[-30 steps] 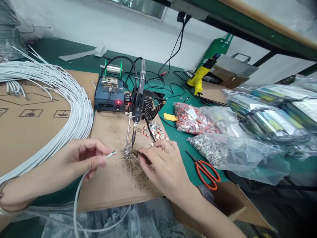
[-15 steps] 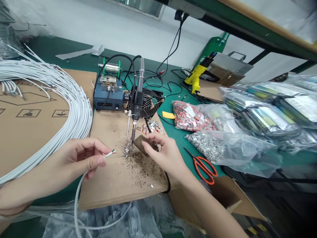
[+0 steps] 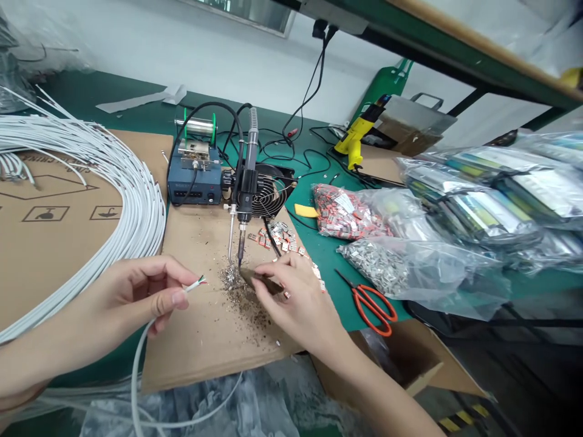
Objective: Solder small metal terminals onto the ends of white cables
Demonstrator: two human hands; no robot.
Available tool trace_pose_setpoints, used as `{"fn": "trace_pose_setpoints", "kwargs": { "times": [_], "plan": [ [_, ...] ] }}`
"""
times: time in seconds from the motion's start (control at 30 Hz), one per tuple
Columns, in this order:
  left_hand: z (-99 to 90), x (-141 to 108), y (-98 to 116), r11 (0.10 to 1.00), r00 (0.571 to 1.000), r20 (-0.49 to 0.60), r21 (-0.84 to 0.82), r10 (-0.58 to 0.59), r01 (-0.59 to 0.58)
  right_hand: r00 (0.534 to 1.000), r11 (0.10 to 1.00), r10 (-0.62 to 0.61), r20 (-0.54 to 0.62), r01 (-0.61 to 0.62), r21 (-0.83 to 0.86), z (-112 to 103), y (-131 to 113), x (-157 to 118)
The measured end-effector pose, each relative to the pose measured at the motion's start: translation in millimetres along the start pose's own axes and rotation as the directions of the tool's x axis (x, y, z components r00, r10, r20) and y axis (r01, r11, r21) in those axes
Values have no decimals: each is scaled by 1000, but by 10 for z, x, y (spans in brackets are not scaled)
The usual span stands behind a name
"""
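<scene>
Between thumb and fingers, my left hand [image 3: 141, 294] pinches a white cable [image 3: 139, 364] near its stripped end, where thin coloured wires stick out. My right hand [image 3: 298, 297] is closed on a flat brownish pad [image 3: 248, 277], perhaps a cleaning sponge; the fingers hide much of it. The pad's edge is at the tip of an upright soldering iron [image 3: 248, 176], and I cannot tell whether they touch. Solder crumbs [image 3: 232, 278] lie under the tip on a cardboard sheet [image 3: 191, 346]. Small metal connectors [image 3: 285, 233] are scattered behind my right hand.
A blue solder feeder [image 3: 194, 182] and a fan [image 3: 271, 191] stand behind the iron. Coiled white cables [image 3: 146, 218] lie left. To the right are orange-handled scissors [image 3: 373, 309], bags of red parts [image 3: 339, 212] and metal parts [image 3: 378, 267], and a yellow glue gun [image 3: 353, 142].
My right hand has turned and lowered the pad slightly at the iron's tip, so it shows more edge-on. My left hand still holds the cable. The view has shifted a little.
</scene>
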State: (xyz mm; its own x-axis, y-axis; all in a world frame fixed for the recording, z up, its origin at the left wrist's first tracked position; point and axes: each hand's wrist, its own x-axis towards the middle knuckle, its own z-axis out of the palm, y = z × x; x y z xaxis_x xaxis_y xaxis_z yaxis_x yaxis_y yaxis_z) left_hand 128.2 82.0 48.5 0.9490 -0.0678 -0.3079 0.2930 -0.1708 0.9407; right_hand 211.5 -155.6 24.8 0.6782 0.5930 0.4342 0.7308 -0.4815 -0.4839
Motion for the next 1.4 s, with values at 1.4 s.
{"fn": "trace_pose_setpoints", "kwargs": {
  "times": [1.4],
  "plan": [
    [359,476,-109,950,954,98,-109,-284,294,862,780,221,456,-437,448,-176,583,285]
  ]
}}
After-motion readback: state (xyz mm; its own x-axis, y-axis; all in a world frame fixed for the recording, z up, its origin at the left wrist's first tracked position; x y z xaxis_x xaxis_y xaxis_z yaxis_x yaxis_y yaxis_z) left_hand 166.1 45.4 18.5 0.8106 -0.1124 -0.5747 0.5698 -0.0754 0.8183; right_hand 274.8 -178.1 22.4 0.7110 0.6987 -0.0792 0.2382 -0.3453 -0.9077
